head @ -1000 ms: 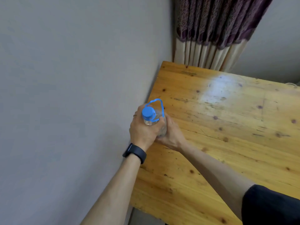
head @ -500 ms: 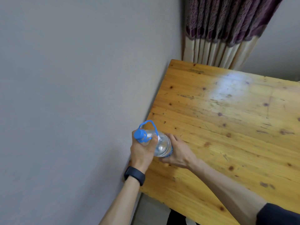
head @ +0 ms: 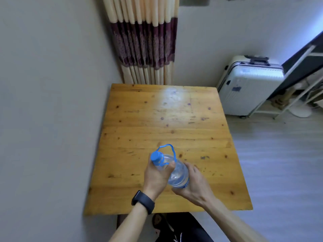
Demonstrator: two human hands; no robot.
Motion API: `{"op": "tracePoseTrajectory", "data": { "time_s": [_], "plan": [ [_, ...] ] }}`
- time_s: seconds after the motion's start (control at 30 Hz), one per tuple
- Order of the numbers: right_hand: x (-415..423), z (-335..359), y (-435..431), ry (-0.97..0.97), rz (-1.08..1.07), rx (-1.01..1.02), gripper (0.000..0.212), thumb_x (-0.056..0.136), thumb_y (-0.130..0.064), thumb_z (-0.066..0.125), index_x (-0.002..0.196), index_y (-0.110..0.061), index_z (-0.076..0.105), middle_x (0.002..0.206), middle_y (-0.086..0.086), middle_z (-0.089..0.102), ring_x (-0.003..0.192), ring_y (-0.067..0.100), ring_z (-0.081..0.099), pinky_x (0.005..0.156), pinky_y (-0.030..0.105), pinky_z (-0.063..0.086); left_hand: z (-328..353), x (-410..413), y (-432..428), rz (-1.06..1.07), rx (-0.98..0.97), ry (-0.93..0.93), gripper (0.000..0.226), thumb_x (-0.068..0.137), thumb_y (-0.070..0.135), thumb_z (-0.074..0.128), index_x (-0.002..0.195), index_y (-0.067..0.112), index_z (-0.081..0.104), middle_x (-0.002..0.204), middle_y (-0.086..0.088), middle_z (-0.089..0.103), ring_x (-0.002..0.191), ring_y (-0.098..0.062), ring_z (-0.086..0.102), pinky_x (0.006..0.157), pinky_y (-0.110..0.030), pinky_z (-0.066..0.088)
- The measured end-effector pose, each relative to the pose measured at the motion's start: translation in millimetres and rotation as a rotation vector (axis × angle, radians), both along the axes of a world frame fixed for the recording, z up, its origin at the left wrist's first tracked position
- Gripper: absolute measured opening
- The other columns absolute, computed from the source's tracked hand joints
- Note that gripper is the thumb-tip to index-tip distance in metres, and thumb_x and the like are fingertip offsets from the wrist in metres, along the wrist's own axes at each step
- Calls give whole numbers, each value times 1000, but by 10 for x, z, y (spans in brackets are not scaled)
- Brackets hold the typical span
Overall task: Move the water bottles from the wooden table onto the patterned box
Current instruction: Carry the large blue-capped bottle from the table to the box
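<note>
Water bottle (head: 176, 172) sits slanted in both hands over the near half of the wooden table (head: 157, 119), its long axis running from far left to near right. The blue cap (head: 156, 156) points to the far left and upward. The base points to the near right, toward the person. A blue carry loop (head: 168, 147) arches from the neck on the far side.

The left hand (head: 156, 178) is wrapped round the neck and shoulder just under the cap, thumb curled over the clear plastic. The right hand (head: 194, 186) is curled round the lower end, clamped on it from the right. The bottle's underside and most of its base are hidden by these fingers, and only a sliver of blue shows at the bottom edge. Whether the bottle hangs free of the tabletop or touches it cannot be told. How full it is cannot be made out.

A black wristband (head: 143, 202) circles the left wrist. A curtain (head: 145, 41) hangs beyond the table's far edge, and a pale suitcase (head: 248, 88) stands far right on the grey floor (head: 279, 163).
</note>
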State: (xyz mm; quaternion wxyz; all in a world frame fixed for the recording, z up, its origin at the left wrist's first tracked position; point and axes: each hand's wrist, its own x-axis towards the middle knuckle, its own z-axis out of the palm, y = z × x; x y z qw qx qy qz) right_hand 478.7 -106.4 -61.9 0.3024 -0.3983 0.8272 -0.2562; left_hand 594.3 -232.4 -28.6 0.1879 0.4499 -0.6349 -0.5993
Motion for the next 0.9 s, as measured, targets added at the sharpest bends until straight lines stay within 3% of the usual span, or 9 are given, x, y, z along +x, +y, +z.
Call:
{"op": "tracePoseTrajectory", "data": {
  "time_s": [0.17,0.33,0.43,0.6,0.67,0.77,0.9],
  "plan": [
    [-256,324,650,88,-233,11,77,57,-65,71,125,-43,41,106,-17,56,94,8,60,75,31,53,217,-537,430,-194,22,46,52,65,57,75,102,24,59,91,3,71,81,-11,69,63,-16,50],
    [-537,540,1310,160,-479,-2,76,56,-62,72,123,-42,42,101,-15,56,86,11,60,67,30,51,514,-1169,946,-436,-13,83,31,82,28,79,104,24,57,92,5,69,78,-4,67,63,-16,50],
    [-728,666,1719,152,-616,-20,71,55,-60,72,117,-43,43,99,-16,55,86,10,58,68,31,51,653,-1561,1316,-553,-60,82,25,82,28,78,98,28,58,86,11,70,76,-2,67,62,-15,50],
    [-1188,816,2521,147,-774,-35,67,53,-59,74,108,-42,41,95,-13,55,83,14,59,68,35,53,909,-2266,2139,-713,-102,83,19,84,23,76,96,18,62,79,9,68,68,4,64,56,-10,46],
    [-1420,881,2894,162,-813,-38,69,53,-59,74,111,-39,42,98,-13,55,87,16,60,70,34,53,1012,-2568,2526,-762,-105,97,23,83,22,76,98,13,60,79,6,67,68,4,63,59,-14,48],
    [-1813,966,3489,185,-858,-38,69,56,-55,75,114,-36,43,101,-16,53,94,13,58,73,31,51,1107,-3053,3111,-831,-125,97,39,74,40,75,100,15,60,89,-2,71,85,-17,69,71,-35,57],
    [-2400,1046,4203,200,-923,-73,69,56,-58,74,114,-38,42,104,-18,54,95,11,57,73,32,52,1224,-3686,3852,-866,-145,140,43,70,42,75,102,19,58,92,0,71,89,-19,68,78,-39,57]
  ]
}}
